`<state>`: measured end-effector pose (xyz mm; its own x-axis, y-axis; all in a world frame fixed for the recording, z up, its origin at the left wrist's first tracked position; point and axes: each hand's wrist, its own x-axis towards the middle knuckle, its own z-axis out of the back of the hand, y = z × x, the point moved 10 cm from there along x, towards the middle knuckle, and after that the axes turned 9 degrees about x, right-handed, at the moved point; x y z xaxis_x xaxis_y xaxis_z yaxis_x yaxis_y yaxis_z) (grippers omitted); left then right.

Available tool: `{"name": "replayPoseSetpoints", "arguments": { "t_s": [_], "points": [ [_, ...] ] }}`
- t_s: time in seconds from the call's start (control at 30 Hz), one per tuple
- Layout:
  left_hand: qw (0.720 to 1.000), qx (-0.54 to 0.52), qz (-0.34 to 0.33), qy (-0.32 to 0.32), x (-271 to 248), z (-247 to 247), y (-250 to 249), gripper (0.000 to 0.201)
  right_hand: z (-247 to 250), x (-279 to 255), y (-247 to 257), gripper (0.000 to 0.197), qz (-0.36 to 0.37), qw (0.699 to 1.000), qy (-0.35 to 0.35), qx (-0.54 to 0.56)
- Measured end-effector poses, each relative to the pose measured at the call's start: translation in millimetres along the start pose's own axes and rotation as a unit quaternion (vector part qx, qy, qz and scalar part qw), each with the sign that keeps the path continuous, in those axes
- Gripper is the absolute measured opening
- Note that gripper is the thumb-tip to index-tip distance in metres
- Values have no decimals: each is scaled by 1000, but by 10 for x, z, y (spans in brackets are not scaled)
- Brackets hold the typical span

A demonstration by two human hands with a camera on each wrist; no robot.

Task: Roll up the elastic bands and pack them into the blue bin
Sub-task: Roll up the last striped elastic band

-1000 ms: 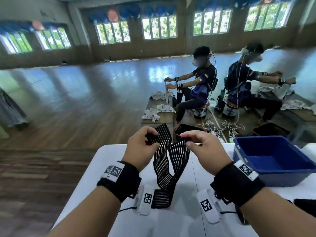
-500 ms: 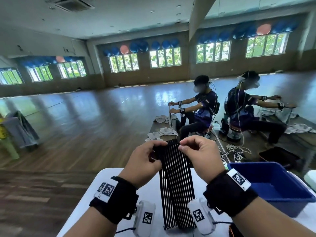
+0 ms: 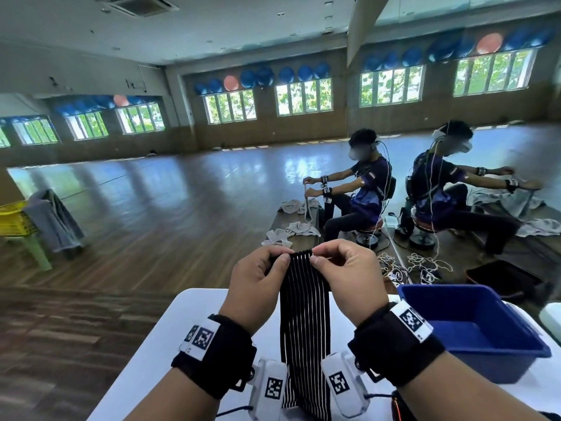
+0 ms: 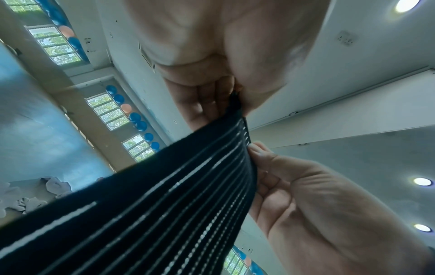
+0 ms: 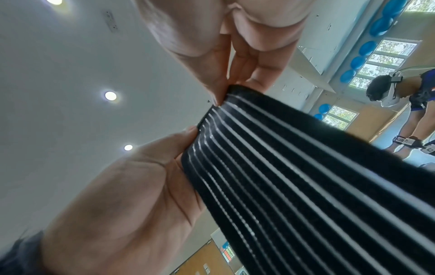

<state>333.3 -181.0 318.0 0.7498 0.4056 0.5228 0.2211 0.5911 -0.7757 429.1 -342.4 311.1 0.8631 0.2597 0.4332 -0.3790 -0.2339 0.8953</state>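
Note:
A black elastic band (image 3: 304,323) with thin white stripes hangs flat from both hands down to the white table (image 3: 158,354). My left hand (image 3: 261,278) pinches its top left corner, my right hand (image 3: 340,275) pinches the top right corner. In the left wrist view the band (image 4: 164,195) runs from the left hand's fingers (image 4: 207,100) across to the right hand's thumb (image 4: 261,150). The right wrist view shows the same band (image 5: 294,167) pinched by the right hand's fingers (image 5: 237,78). The blue bin (image 3: 473,332) stands on the table to the right, with nothing showing inside.
Ahead, beyond the table's far edge, a person (image 3: 361,189) sits handling grey cloths beside a mirror. Cables (image 3: 425,265) lie on the wooden floor. A black tray (image 3: 504,278) sits behind the bin. A yellow crate (image 3: 15,217) stands far left.
The twisted band has been straightened and lifted; both hands moved to its top corners and rose, so it now hangs flat. The head view tilted up.

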Motion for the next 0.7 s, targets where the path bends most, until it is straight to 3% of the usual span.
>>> {"name": "replayPoseSetpoints", "arguments": {
  "t_s": [0.23, 0.33, 0.47, 0.7],
  "points": [
    [999, -27, 6, -35, -113, -60, -60, 9, 90, -69, -118, 18, 1, 999, 18, -30],
    [999, -30, 1, -35, -136, -87, -112, 15, 65, -121, -137, 16, -18, 997, 76, -17],
    [998, -32, 2, -56, -178, -71, -165, 22, -12, -236, -91, 35, -34, 987, 159, 4],
    [999, -35, -30, -21, -323, -140, -307, 18, 39, -200, -80, 37, -4, 992, 119, 52]
  ]
}}
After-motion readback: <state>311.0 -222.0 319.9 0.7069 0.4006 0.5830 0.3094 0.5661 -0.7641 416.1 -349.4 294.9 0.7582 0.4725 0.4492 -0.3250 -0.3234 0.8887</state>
